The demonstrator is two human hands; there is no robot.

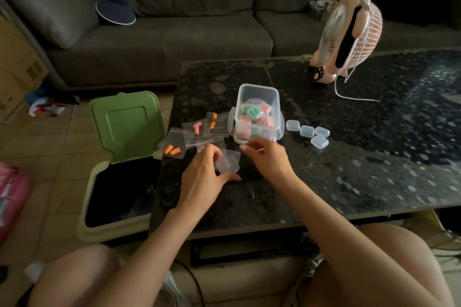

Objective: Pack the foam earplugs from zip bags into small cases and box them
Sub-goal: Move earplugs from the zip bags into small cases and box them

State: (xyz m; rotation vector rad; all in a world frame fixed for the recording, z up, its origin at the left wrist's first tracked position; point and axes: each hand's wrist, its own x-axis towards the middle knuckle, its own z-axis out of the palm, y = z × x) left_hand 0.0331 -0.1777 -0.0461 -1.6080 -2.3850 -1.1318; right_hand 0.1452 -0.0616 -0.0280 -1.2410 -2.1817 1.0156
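**Two hands busy with a small case at the near edge of the dark table**

The left hand (202, 174) is curling its fingers and thumb round a small clear case (228, 165), holding it just above the table (374, 157). The right hand (268, 159) is hovering at the case's two o'clock with its fingertips drawn together, though whether they are pinching anything I cannot tell. At the hands' twelve o'clock a clear box (243, 97) is holding filled cases (254, 112) of pink and green. At the box's nine o'clock, zip bags (189, 136) are lying with orange and pink foam earplugs (172, 150) inside. Four empty cases (307, 131) are sitting at its three o'clock. A green-lidded bin (127, 124) is standing open at the table's nine o'clock.
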